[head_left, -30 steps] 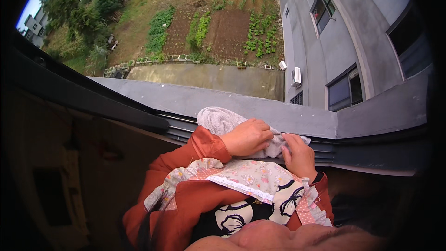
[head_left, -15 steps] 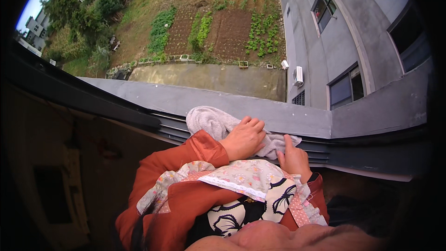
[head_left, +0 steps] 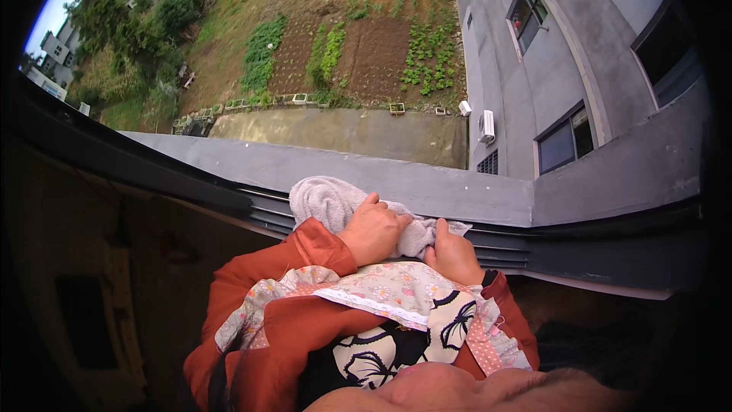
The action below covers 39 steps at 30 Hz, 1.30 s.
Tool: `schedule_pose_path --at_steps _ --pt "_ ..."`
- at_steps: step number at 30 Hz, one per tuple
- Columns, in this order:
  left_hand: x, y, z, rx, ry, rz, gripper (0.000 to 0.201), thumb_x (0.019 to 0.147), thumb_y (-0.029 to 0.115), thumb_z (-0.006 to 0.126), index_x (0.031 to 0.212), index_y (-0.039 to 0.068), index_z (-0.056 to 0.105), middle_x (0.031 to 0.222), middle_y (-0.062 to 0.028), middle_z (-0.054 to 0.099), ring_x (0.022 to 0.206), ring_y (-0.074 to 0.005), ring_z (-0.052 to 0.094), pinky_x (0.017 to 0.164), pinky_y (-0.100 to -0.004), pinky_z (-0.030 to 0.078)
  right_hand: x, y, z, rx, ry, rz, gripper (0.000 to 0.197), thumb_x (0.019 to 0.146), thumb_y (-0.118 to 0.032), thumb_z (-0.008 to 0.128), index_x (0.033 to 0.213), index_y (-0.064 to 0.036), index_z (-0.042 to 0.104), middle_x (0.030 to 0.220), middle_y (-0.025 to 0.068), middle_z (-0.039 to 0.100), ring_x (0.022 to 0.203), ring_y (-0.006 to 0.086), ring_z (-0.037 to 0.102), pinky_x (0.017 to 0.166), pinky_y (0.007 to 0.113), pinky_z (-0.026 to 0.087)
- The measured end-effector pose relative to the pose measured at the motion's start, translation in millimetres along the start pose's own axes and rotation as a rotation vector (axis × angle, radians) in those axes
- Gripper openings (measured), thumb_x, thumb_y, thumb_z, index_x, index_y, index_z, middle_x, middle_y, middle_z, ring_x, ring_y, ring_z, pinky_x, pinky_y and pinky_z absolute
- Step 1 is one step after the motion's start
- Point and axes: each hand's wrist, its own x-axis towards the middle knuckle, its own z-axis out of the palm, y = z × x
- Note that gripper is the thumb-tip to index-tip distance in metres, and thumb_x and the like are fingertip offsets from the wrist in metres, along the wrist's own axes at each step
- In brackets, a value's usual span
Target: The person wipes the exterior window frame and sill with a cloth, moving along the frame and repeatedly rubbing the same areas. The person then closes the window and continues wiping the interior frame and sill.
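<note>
A light grey-pink terry cloth lies bunched across the dark window track, its left part spilling over toward the outer ledge. My left hand rests on the middle of the cloth, fingers bent and gripping its folds. At the cloth's right end, my right hand has its index finger pointing forward along the edge, with the thumb on the near side and fabric between them. The other fingers of the right hand are curled and partly hidden. Both forearms wear rust-red sleeves.
Beyond the track runs a grey concrete ledge, with a drop to a paved yard and garden beds. A grey building wall rises at the right. The dark window frame extends leftward; the room at lower left is dim.
Both hands and the cloth have shifted slightly left along the track. The left hand's fingers have changed position on the cloth, and the view has moved a little.
</note>
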Motion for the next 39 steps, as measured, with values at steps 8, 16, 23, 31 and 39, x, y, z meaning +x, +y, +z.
schedule_pose_path --at_steps 8,16,23,31,39 --pt "-16.7 -20.4 -4.7 0.077 0.076 -0.003 0.033 0.071 0.013 0.061 0.102 0.016 0.074 0.070 -0.0046 0.067 0.072 -0.0229 0.061 0.081 -0.0378 0.040 13.9 -12.5 6.8 0.060 -0.081 -0.023 0.038 0.078 -0.015 0.061 0.102 0.0072 0.041 0.065 0.0243 0.062 0.061 0.0438 0.063 0.055 0.052 0.049" --pt "-38.8 -29.2 -13.1 0.124 0.079 -0.076 0.031 0.076 0.016 0.059 0.103 0.018 0.074 0.072 -0.0056 0.069 0.076 -0.0236 0.062 0.084 -0.0392 0.039 20.9 -21.9 10.2 0.112 -0.101 -0.044 0.036 0.079 -0.015 0.062 0.098 0.0082 0.042 0.066 0.0268 0.061 0.063 0.0455 0.062 0.057 0.052 0.049" --pt "-41.8 -30.1 -21.2 -0.044 0.084 -0.144 0.027 0.075 0.010 0.064 0.100 0.015 0.073 0.088 -0.0080 0.065 0.086 -0.0282 0.060 0.082 -0.0408 0.044 25.0 -17.1 11.5 0.102 -0.078 -0.091 0.037 0.079 -0.016 0.063 0.098 0.0082 0.042 0.067 0.0277 0.061 0.064 0.0460 0.062 0.059 0.053 0.050" --pt "-27.8 -22.0 -6.7 -0.057 0.267 -0.141 0.030 0.075 0.009 0.069 0.104 0.006 0.062 0.100 -0.0111 0.057 0.096 -0.0313 0.055 0.085 -0.0412 0.046 17.1 -15.4 3.9 0.147 -0.057 -0.131 0.038 0.082 -0.017 0.064 0.102 0.0062 0.043 0.068 0.0271 0.062 0.066 0.0464 0.063 0.060 0.053 0.050" --pt "-36.4 -2.2 -0.6 0.019 0.366 -0.115 0.012 0.074 0.010 0.071 0.084 0.009 0.064 0.081 -0.0061 0.056 0.083 -0.0289 0.055 0.076 -0.0401 0.043 12.5 -3.8 6.6 0.206 -0.041 -0.078 0.047 0.083 -0.019 0.065 0.121 0.0031 0.046 0.073 0.0260 0.064 0.072 0.0455 0.064 0.064 0.052 0.051"
